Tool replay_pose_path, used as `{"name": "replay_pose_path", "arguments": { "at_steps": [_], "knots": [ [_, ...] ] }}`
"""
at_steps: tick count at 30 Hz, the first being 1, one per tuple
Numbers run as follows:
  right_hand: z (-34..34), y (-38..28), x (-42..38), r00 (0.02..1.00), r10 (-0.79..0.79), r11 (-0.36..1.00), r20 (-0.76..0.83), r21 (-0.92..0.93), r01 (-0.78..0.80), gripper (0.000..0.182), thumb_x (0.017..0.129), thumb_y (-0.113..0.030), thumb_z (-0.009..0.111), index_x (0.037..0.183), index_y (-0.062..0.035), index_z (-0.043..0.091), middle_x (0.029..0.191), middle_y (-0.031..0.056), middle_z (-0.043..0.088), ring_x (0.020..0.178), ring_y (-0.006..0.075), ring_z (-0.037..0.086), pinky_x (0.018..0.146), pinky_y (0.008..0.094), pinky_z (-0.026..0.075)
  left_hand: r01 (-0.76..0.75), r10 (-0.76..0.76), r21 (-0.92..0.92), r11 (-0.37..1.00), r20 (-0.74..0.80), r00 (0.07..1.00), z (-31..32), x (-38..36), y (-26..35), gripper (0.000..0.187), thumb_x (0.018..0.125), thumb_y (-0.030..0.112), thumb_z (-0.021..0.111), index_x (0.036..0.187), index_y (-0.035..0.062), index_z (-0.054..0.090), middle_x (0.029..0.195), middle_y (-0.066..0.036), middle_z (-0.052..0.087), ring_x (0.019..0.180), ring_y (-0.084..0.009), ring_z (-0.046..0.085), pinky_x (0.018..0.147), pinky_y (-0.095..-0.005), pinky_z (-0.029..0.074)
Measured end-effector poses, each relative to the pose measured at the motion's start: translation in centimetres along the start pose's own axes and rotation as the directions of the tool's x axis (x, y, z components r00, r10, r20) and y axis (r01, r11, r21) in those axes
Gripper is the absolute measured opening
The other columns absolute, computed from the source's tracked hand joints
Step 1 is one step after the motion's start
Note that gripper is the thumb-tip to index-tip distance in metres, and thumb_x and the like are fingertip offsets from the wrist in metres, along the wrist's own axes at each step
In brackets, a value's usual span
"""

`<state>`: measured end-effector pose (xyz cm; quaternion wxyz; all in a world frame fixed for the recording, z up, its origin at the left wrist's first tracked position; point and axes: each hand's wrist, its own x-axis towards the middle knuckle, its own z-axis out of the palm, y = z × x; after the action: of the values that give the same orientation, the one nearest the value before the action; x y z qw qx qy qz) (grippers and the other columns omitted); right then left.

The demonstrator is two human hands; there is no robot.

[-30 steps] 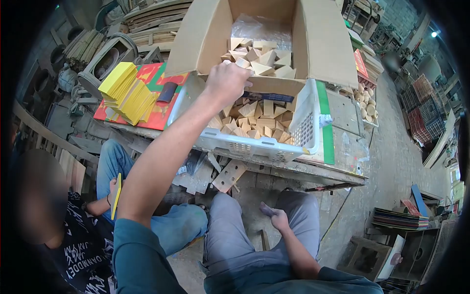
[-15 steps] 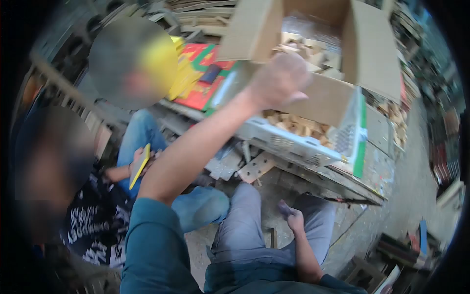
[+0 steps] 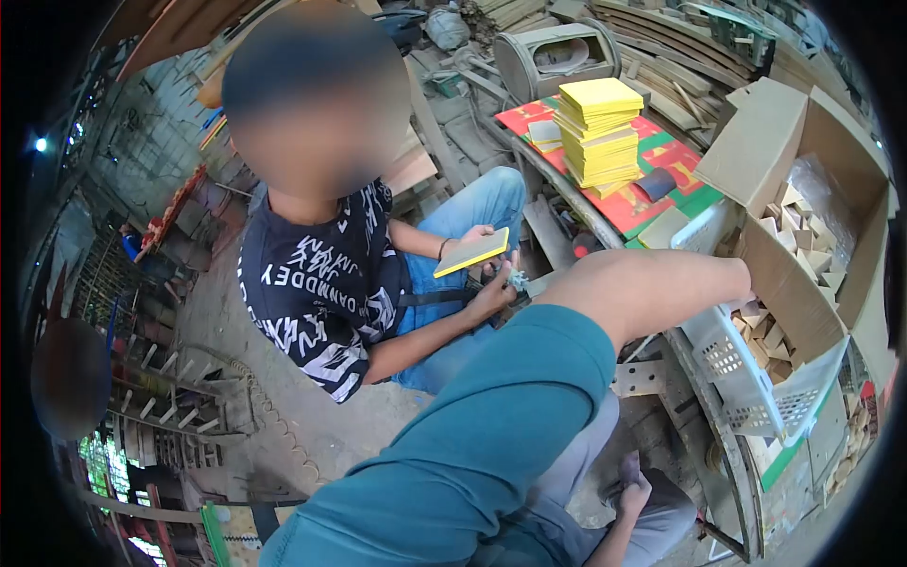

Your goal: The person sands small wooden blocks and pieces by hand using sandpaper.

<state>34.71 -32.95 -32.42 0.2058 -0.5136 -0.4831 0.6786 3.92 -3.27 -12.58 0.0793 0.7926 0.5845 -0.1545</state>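
Note:
My left hand (image 3: 740, 282) is at the near side of the white plastic basket (image 3: 748, 386), its fingers hidden behind my wrist. Small wooden blocks (image 3: 777, 338) lie in the basket just beyond it. An open cardboard box (image 3: 789, 283) with more wooden blocks (image 3: 803, 236) and clear plastic rests in the basket. Low over my lap, my right hand (image 3: 635, 493) is closed on a small dark piece (image 3: 629, 465).
A co-worker (image 3: 316, 274) sits at the left, holding a flat yellow-edged piece (image 3: 472, 253). Stacked yellow pieces (image 3: 600, 132) and a dark curled piece (image 3: 656, 184) are on the red and green table top (image 3: 678, 156). Long wood strips (image 3: 661, 47) lie behind.
The view has swung left, bringing the co-worker and yellow stack further into sight. My left hand has come down from above the box to the basket's near side. My right hand keeps its hold.

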Motion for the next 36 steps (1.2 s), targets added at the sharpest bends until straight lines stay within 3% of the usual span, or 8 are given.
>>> {"name": "replay_pose_path", "arguments": {
  "at_steps": [4, 11, 16, 23, 28, 31, 33, 36],
  "knots": [
    [0.0, 0.4, 0.2, 0.998, -0.049, 0.985, -0.041, 0.163, 0.055, 0.027, 0.084, 0.004, 0.045, 0.103, 0.0119, 0.064, 0.093, 0.0063, 0.065, 0.085, 0.0144, 0.061, 0.078, 0.0245, 0.046, 0.078, -0.085, 0.040, 0.996, 0.218, 0.972, -0.3, -1.0, 0.3, 0.038, 0.081, 0.029, 0.058, 0.119, 0.0220, 0.063, 0.120, -0.005, 0.061, 0.107, -0.0245, 0.059, 0.088, -0.0406, 0.048],
    [-1.6, 0.7, 0.2, 0.997, -0.035, 0.999, 0.067, -0.016, 0.037, 0.028, 0.093, -0.011, 0.054, 0.105, 0.0126, 0.062, 0.103, 0.0097, 0.065, 0.096, 0.0151, 0.061, 0.089, 0.0265, 0.045, 0.104, -0.111, 0.063, 0.993, 0.120, 0.987, -1.7, -3.4, 0.6, 0.036, 0.081, 0.025, 0.062, 0.116, 0.0193, 0.066, 0.123, -0.003, 0.061, 0.110, -0.0221, 0.059, 0.086, -0.0421, 0.050],
    [1.0, -2.2, -1.2, 0.997, -0.070, 0.976, -0.034, 0.203, 0.076, 0.033, 0.092, -0.018, 0.059, 0.103, 0.0128, 0.063, 0.099, 0.0086, 0.066, 0.093, 0.0142, 0.061, 0.086, 0.0247, 0.045, 0.134, -0.134, 0.017, 0.991, 0.028, 0.991, -2.6, -6.5, 0.0, 0.038, 0.082, 0.022, 0.060, 0.120, 0.0136, 0.063, 0.124, -0.006, 0.060, 0.113, -0.0237, 0.058, 0.088, -0.0402, 0.049],
    [0.0, -0.4, -0.2, 0.997, -0.072, 0.996, 0.004, 0.054, 0.072, 0.025, 0.090, -0.005, 0.055, 0.105, 0.0137, 0.062, 0.102, 0.0100, 0.065, 0.095, 0.0157, 0.061, 0.089, 0.0252, 0.044, 0.067, -0.070, 0.024, 0.997, 0.231, 0.970, -7.5, -10.8, -0.4, 0.034, 0.081, 0.024, 0.058, 0.110, 0.0083, 0.067, 0.116, -0.013, 0.063, 0.108, -0.0250, 0.060, 0.086, -0.0427, 0.048],
    [-1.2, 0.8, 0.0, 0.997, -0.048, 0.988, -0.061, -0.149, 0.039, 0.022, 0.088, -0.011, 0.058, 0.092, 0.0077, 0.068, 0.075, -0.0030, 0.059, 0.066, 0.0071, 0.050, 0.061, 0.0217, 0.040, 0.278, -0.338, -0.317, 0.907, -0.152, 0.929, -11.8, -16.9, 1.1, 0.047, 0.088, 0.037, 0.044, 0.111, 0.0022, 0.063, 0.115, -0.018, 0.062, 0.107, -0.0321, 0.059, 0.087, -0.0431, 0.047],
    [-0.6, -0.4, -0.7, 0.994, -0.025, 0.985, -0.103, -0.171, 0.007, 0.022, 0.087, -0.013, 0.058, 0.093, 0.0062, 0.068, 0.074, -0.0047, 0.058, 0.063, 0.0053, 0.047, 0.057, 0.0213, 0.037, -0.019, -0.339, -0.585, 0.811, -0.497, 0.799, -9.9, -14.5, -3.7, 0.052, 0.093, 0.043, 0.040, 0.118, -0.0002, 0.055, 0.106, -0.017, 0.064, 0.097, -0.0334, 0.062, 0.082, -0.0418, 0.049],
    [-0.2, -0.7, -1.0, 0.993, -0.053, 0.995, -0.107, -0.086, 0.044, 0.026, 0.088, -0.018, 0.061, 0.095, 0.0052, 0.069, 0.075, -0.0049, 0.058, 0.065, 0.0051, 0.048, 0.059, 0.0203, 0.038, -0.435, -0.537, -0.896, -0.089, -0.325, 0.779, -12.3, -24.1, 1.7, 0.051, 0.095, 0.048, 0.039, 0.118, 0.0052, 0.053, 0.092, -0.006, 0.063, 0.083, -0.0162, 0.062, 0.068, -0.0336, 0.049],
    [0.1, -0.2, -0.6, 0.996, -0.074, 0.982, -0.055, 0.171, 0.083, 0.027, 0.091, -0.018, 0.060, 0.103, 0.0052, 0.067, 0.088, 0.0005, 0.065, 0.080, 0.0067, 0.055, 0.074, 0.0215, 0.043, -0.632, -0.435, -0.494, -0.597, -0.463, 0.772, -7.6, -29.2, 5.6, 0.051, 0.097, 0.042, 0.035, 0.121, -0.0003, 0.049, 0.104, -0.010, 0.057, 0.083, -0.0114, 0.055, 0.062, -0.0311, 0.044]
  ]
}}
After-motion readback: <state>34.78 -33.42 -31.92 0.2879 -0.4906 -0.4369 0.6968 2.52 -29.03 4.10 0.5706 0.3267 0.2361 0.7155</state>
